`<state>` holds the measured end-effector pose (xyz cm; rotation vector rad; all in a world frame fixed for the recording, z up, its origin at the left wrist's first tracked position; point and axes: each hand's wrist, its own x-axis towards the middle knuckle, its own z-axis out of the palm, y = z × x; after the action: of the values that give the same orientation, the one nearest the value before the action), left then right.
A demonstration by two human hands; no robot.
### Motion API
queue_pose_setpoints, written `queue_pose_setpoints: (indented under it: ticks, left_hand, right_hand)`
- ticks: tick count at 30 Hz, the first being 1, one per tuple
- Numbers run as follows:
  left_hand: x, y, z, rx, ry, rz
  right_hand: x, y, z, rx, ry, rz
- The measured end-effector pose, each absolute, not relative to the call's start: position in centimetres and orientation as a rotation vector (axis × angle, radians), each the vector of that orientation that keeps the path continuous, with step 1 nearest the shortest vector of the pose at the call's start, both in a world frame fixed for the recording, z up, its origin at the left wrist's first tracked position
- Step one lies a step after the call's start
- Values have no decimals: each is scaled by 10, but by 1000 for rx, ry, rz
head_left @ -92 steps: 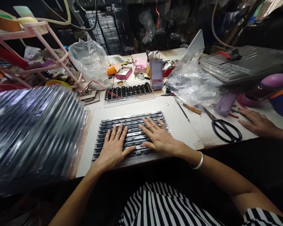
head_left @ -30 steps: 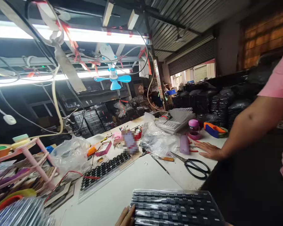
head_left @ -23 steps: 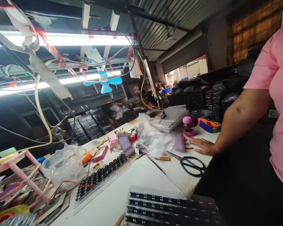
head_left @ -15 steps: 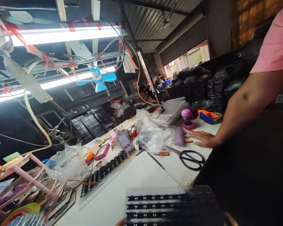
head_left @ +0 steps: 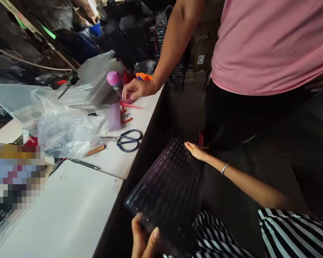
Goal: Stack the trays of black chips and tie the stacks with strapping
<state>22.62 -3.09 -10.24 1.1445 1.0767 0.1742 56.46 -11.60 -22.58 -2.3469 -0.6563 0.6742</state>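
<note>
A clear plastic tray (head_left: 167, 190) with rows of small black pieces is tilted beside the table's edge, low over the dark floor area and blurred by motion. My left hand (head_left: 144, 238) grips its near corner, thumb and a finger showing. At the far right edge of the tray, my right hand (head_left: 196, 151), with a silver bangle on the wrist, holds on; the fingers beneath are hidden. Black-handled scissors (head_left: 129, 140) lie on the white table (head_left: 78, 204) to the left.
Across the table corner, a co-worker in a pink shirt (head_left: 263, 46) rests a hand (head_left: 140, 89) near a purple cylinder (head_left: 115, 117). Crumpled clear plastic bags (head_left: 70, 125) and a stack of clear trays (head_left: 94, 80) sit farther back.
My view has swung right and down. The tray has moved from over the table's front to beyond its right edge, still in my hands. The co-worker's hand has lifted from flat to curled.
</note>
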Motion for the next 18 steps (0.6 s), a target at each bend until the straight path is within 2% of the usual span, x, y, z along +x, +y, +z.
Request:
queue_pose_setpoints:
  ticks: [4,11,18]
  left_hand:
    - [277,-38,-144,953,1024,15]
    - [360,-65,-246,661,1047,34]
    - [408,-61,-290,634,1137,49]
  right_hand:
    - [619,-124,-234,-2454,-730,704]
    - [699,-75,-241,-2684,-876,643]
    - [708,-45,-274,-2933,-860,471]
